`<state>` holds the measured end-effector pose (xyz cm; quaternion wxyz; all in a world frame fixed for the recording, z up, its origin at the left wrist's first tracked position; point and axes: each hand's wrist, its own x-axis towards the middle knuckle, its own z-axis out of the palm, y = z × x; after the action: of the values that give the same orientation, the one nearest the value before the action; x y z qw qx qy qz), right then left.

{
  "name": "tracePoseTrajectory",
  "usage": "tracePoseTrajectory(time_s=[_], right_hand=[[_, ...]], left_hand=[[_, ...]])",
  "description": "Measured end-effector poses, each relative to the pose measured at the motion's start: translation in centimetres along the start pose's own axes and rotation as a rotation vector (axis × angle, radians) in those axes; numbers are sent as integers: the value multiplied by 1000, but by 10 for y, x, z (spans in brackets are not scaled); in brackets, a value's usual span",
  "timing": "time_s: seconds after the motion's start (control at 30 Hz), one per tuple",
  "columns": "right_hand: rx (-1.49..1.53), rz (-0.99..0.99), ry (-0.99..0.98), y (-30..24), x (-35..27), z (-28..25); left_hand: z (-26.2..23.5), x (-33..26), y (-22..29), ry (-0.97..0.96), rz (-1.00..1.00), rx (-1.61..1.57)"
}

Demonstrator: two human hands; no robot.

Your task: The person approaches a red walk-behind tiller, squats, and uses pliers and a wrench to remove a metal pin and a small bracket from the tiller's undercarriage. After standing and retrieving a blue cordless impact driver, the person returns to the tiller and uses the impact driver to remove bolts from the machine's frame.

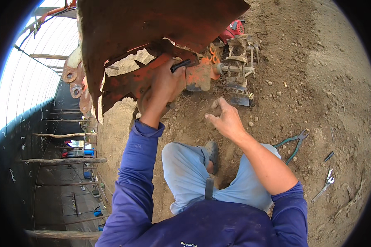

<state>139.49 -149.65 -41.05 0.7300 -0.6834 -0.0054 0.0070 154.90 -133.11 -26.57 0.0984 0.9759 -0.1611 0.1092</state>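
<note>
My left hand is closed round a short black cylinder that looks like a small flashlight. It is up against the rusty orange metal frame of a machine, beneath a large rust-brown metal cover. Beside the cylinder's tip hangs a flat plate with worn orange paint. My right hand hovers over the soil in front of the machine, fingers loosely bent, thumb and forefinger apart, with nothing visible in it. Beyond it stands a spiked metal cage wheel on an axle.
On the soil at my right lie green-handled pliers, a small black piece and a metal wrench. Rusty lugs stick out at upper left. Wooden poles line the left side. A red part shows behind the wheel.
</note>
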Motion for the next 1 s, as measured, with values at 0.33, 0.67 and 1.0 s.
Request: tracePoseTrajectory(time_s=[0.33, 0.67, 1.0], right_hand=[[-300, -226, -445, 2, -26, 15], [-344, -205, -492, 5, -16, 19], [-303, -251, -549, 2, -15, 24]], left_hand=[[49, 73, -65, -163, 185, 463], [67, 78, -99, -184, 284, 278], [81, 65, -98, -178, 147, 447]])
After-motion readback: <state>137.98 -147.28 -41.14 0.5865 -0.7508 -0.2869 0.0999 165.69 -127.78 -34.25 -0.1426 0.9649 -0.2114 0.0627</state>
